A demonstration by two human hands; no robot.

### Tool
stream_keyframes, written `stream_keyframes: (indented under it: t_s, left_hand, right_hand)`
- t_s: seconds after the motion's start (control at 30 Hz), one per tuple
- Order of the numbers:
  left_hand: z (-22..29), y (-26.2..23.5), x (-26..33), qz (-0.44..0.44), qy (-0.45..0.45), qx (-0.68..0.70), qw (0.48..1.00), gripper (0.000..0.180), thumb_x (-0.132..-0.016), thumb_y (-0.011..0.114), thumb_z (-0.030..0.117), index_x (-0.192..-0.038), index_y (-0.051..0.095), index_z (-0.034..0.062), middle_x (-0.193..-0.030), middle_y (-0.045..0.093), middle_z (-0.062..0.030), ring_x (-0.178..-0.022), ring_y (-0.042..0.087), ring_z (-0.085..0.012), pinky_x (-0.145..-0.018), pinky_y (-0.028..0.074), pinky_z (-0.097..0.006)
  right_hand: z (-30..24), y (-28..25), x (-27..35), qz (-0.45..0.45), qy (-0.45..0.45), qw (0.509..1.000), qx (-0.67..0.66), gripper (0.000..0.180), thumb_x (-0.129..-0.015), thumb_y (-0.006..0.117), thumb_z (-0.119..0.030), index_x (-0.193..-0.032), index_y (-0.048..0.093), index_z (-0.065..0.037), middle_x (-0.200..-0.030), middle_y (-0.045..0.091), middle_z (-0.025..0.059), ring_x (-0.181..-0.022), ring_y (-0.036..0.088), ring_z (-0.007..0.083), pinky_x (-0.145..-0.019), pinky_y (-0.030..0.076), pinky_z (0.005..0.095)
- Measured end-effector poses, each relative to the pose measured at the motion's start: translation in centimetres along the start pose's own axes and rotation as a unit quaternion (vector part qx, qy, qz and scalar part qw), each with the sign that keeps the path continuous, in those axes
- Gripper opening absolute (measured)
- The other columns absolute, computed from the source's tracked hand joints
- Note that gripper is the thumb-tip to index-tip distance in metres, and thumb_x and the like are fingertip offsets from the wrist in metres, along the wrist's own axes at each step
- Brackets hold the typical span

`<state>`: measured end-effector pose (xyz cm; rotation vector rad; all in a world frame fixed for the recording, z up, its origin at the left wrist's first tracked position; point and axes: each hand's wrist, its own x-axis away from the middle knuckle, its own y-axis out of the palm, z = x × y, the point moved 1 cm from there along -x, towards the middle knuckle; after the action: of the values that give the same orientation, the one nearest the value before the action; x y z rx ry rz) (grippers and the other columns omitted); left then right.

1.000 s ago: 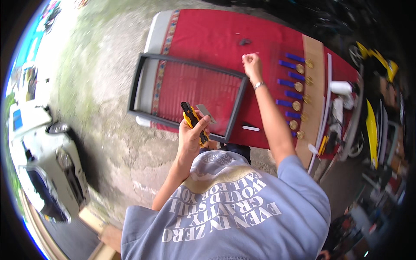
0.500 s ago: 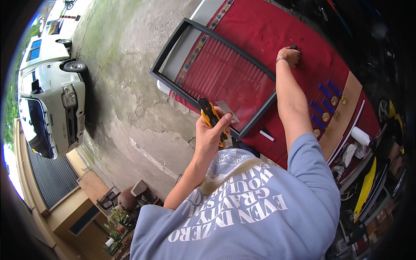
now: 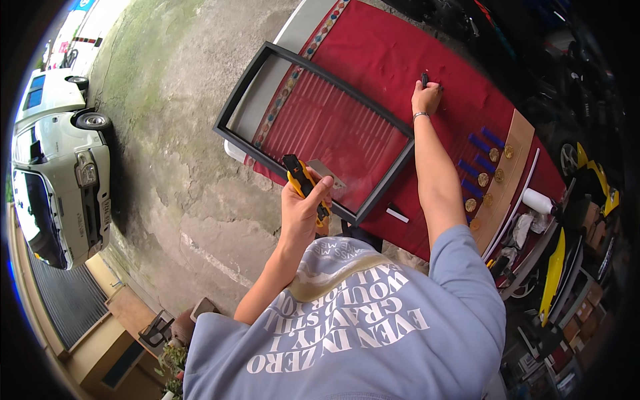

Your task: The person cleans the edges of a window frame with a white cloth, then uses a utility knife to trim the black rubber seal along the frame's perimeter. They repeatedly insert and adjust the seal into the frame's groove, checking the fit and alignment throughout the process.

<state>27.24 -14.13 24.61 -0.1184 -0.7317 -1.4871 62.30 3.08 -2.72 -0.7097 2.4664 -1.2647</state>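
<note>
My left hand is closed round a yellow and black utility knife. A thin grey metal plate sticks out beside the knife, apparently pinched by the same hand. Just beyond them lies a dark grey rectangular frame with a clear pane, resting on a red cloth and reaching past its left edge. Further off to the right, my right hand is closed on a small black object above the cloth; its kind is too small to make out.
Several gold medals with blue ribbons lie on the cloth, beside a wooden strip. A small white piece lies near the frame's close corner. A white bottle is at right. A white van stands at left.
My right hand has turned, so the small black object now points up from it. The view has shifted, and both hands appear further left. The knife and metal plate stay in my left hand.
</note>
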Motion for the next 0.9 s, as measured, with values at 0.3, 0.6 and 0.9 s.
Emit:
stream_keyframes:
  t_s: [0.3, 0.6, 0.9]
  left_hand:
    - [1.1, -1.5, -0.1, 0.017, -0.005, 0.017, 1.0, 0.025, -0.09, 0.081, 0.015, -0.099, 0.059, 0.0079, -0.077, 0.062, 0.0009, -0.066, 0.061, -0.0083, -0.059, 0.049, -0.025]
    - [1.9, -1.5, -1.4, -0.04, -0.016, 0.062, 0.997, 0.027, -0.09, 0.081, 0.015, -0.101, 0.057, 0.0089, -0.075, 0.062, -0.0008, -0.064, 0.062, -0.0105, -0.058, 0.052, -0.028]
    - [2.2, 1.2, -1.4, -0.143, -0.048, 0.033, 0.988, 0.015, -0.095, 0.075, 0.013, -0.097, 0.061, 0.0072, -0.077, 0.062, -0.0003, -0.068, 0.061, -0.008, -0.058, 0.048, -0.024]
  right_hand:
    - [-1.4, -1.2, -1.7, -0.085, -0.016, 0.996, 0.016, 0.031, -0.093, 0.075, -0.029, -0.113, 0.065, -0.007, -0.107, 0.067, 0.014, -0.093, 0.07, 0.0258, -0.075, 0.058, 0.0387]
    - [-9.0, -22.6, 24.7, -0.371, -0.142, 0.804, -0.443, 0.03, -0.084, 0.085, -0.006, -0.098, 0.059, -0.003, -0.097, 0.065, 0.0044, -0.085, 0.062, 0.0076, -0.075, 0.054, 0.0241]
    - [-11.2, -27.5, 27.2, -0.314, -0.132, 0.851, -0.401, 0.033, -0.08, 0.088, -0.009, -0.093, 0.058, -0.002, -0.085, 0.063, 0.0027, -0.075, 0.061, 0.0069, -0.065, 0.052, 0.0233]
